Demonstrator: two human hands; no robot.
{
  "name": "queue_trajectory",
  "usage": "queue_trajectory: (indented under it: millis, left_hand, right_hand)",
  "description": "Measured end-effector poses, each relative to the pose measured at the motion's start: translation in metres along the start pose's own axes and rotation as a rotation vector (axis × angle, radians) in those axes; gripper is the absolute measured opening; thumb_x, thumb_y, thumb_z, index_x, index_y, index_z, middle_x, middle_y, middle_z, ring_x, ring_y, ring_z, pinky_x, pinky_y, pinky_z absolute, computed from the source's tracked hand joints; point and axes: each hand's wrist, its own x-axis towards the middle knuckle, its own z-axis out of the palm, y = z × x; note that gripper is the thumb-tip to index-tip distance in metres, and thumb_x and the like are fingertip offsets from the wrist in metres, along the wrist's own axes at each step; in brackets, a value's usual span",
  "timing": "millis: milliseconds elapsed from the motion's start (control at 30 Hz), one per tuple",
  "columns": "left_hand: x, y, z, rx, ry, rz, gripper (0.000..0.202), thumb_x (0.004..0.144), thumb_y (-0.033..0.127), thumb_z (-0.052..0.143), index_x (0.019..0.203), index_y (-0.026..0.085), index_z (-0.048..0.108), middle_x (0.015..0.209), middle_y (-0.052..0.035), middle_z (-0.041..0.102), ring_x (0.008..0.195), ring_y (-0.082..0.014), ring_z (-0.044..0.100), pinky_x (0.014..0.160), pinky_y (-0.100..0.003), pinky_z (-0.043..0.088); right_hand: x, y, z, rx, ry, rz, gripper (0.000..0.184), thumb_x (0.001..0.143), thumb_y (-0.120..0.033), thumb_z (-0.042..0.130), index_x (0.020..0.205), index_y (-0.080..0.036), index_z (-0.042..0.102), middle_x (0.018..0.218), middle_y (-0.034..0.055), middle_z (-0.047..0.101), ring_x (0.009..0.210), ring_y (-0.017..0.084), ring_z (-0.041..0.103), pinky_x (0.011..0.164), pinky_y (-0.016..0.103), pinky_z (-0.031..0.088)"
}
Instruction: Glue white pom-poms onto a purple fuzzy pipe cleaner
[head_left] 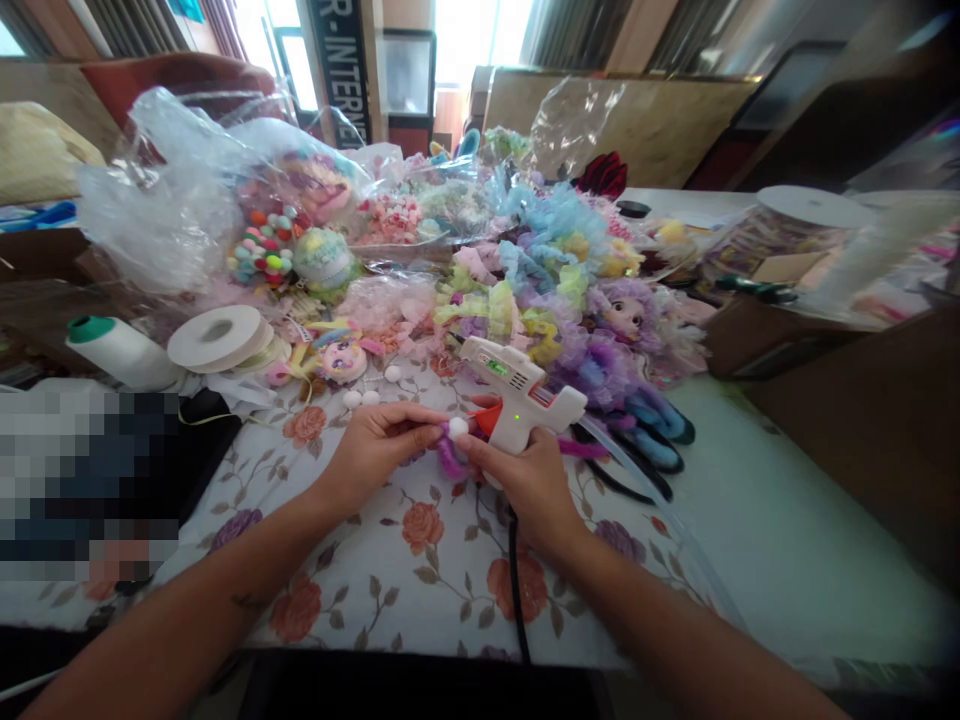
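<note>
My right hand point(529, 480) grips a white glue gun point(517, 390) with an orange trigger and a lit green lamp; its black cord point(514, 580) runs toward me. The same hand's fingertips touch a small white pompom point(458, 427). My left hand point(379, 440) is closed in a pinch on a purple fuzzy piece point(448, 456), right beside that pompom. Both hands meet over the floral tablecloth point(390, 560).
A heap of pastel lace ruffles point(525, 270), a purple-haired doll point(626, 315), a bag of coloured pompoms point(262, 250), white ribbon rolls point(219, 338), a thread spool point(120, 350) and loose white pompoms point(367, 395) crowd the table behind. A black object point(202, 440) lies at left.
</note>
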Motion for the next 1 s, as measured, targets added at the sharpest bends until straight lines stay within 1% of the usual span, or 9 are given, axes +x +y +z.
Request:
queue_trajectory:
  millis: [100, 167, 267, 367, 567, 700, 800, 900, 1000]
  left_hand:
    - [-0.0008, 0.0036, 0.0010, 0.027, 0.033, -0.021, 0.017, 0.079, 0.032, 0.073, 0.090, 0.020, 0.077, 0.085, -0.0036, 0.075, 0.073, -0.0122, 0.065, 0.066, -0.021, 0.052]
    - [-0.0011, 0.0063, 0.0018, 0.013, 0.030, -0.014, 0.021, 0.079, 0.033, 0.073, 0.096, 0.019, 0.075, 0.090, -0.0040, 0.075, 0.076, -0.0130, 0.066, 0.068, -0.021, 0.053]
    - [-0.0013, 0.0078, 0.0020, -0.028, -0.039, -0.007, 0.028, 0.077, 0.031, 0.076, 0.103, 0.020, 0.073, 0.093, -0.0039, 0.076, 0.079, -0.0144, 0.068, 0.071, -0.023, 0.055]
    - [-0.0012, 0.0055, 0.0010, -0.023, -0.077, 0.007, 0.021, 0.078, 0.030, 0.075, 0.096, 0.020, 0.076, 0.087, -0.0039, 0.076, 0.078, -0.0146, 0.068, 0.073, -0.024, 0.055]
    - [-0.0003, 0.0012, 0.0002, -0.035, 0.012, 0.008, 0.018, 0.071, 0.029, 0.080, 0.088, 0.022, 0.079, 0.086, -0.0035, 0.077, 0.075, -0.0148, 0.067, 0.067, -0.024, 0.054]
    - [-0.0011, 0.0031, 0.0018, -0.034, 0.071, 0.000, 0.017, 0.068, 0.029, 0.082, 0.083, 0.021, 0.079, 0.078, -0.0040, 0.077, 0.064, -0.0135, 0.064, 0.059, -0.024, 0.052]
    - [-0.0024, 0.0049, 0.0030, -0.009, 0.084, 0.006, 0.015, 0.069, 0.029, 0.081, 0.081, 0.020, 0.079, 0.073, -0.0032, 0.075, 0.058, -0.0110, 0.059, 0.052, -0.022, 0.047]
    - [-0.0029, 0.0065, 0.0024, 0.016, 0.091, 0.020, 0.015, 0.069, 0.030, 0.081, 0.080, 0.020, 0.079, 0.073, -0.0032, 0.074, 0.058, -0.0112, 0.059, 0.052, -0.022, 0.047]
    - [-0.0009, 0.0095, -0.0028, 0.042, 0.139, 0.026, 0.018, 0.069, 0.031, 0.080, 0.082, 0.019, 0.079, 0.075, -0.0040, 0.075, 0.064, -0.0140, 0.063, 0.057, -0.024, 0.050]
  right_hand:
    - [0.0001, 0.0007, -0.0002, 0.008, -0.002, 0.003, 0.047, 0.063, -0.031, 0.085, 0.104, -0.021, 0.063, 0.072, -0.0042, 0.064, 0.053, 0.009, 0.054, 0.049, 0.022, 0.047]
    - [-0.0001, 0.0005, -0.0003, -0.005, 0.001, 0.001, 0.046, 0.064, -0.032, 0.085, 0.104, -0.021, 0.063, 0.071, -0.0041, 0.065, 0.053, 0.009, 0.054, 0.049, 0.022, 0.046]
    - [-0.0005, 0.0000, -0.0002, -0.028, 0.000, -0.003, 0.045, 0.065, -0.033, 0.084, 0.104, -0.022, 0.064, 0.071, -0.0038, 0.066, 0.054, 0.010, 0.056, 0.048, 0.022, 0.046]
    - [-0.0013, -0.0003, 0.0001, -0.040, 0.002, -0.016, 0.046, 0.065, -0.033, 0.084, 0.105, -0.023, 0.064, 0.072, -0.0041, 0.065, 0.053, 0.009, 0.054, 0.048, 0.023, 0.046]
    - [-0.0025, -0.0018, 0.0000, -0.086, 0.017, -0.049, 0.046, 0.064, -0.033, 0.084, 0.106, -0.024, 0.065, 0.077, -0.0022, 0.067, 0.057, 0.012, 0.056, 0.052, 0.026, 0.047]
    - [-0.0025, -0.0019, 0.0003, -0.085, 0.018, -0.050, 0.047, 0.065, -0.034, 0.083, 0.107, -0.024, 0.064, 0.079, -0.0014, 0.068, 0.055, 0.013, 0.056, 0.052, 0.027, 0.047]
    - [-0.0027, -0.0012, 0.0012, -0.061, 0.012, -0.048, 0.047, 0.064, -0.034, 0.083, 0.106, -0.024, 0.064, 0.077, -0.0022, 0.068, 0.053, 0.011, 0.054, 0.051, 0.027, 0.047]
    - [-0.0027, -0.0025, 0.0021, -0.064, 0.020, -0.048, 0.046, 0.065, -0.035, 0.083, 0.105, -0.023, 0.064, 0.078, -0.0015, 0.069, 0.053, 0.012, 0.055, 0.050, 0.027, 0.048]
    - [-0.0010, -0.0090, 0.0002, -0.075, 0.059, -0.062, 0.041, 0.071, -0.038, 0.078, 0.105, -0.021, 0.064, 0.071, -0.0014, 0.067, 0.051, 0.012, 0.055, 0.048, 0.027, 0.047]
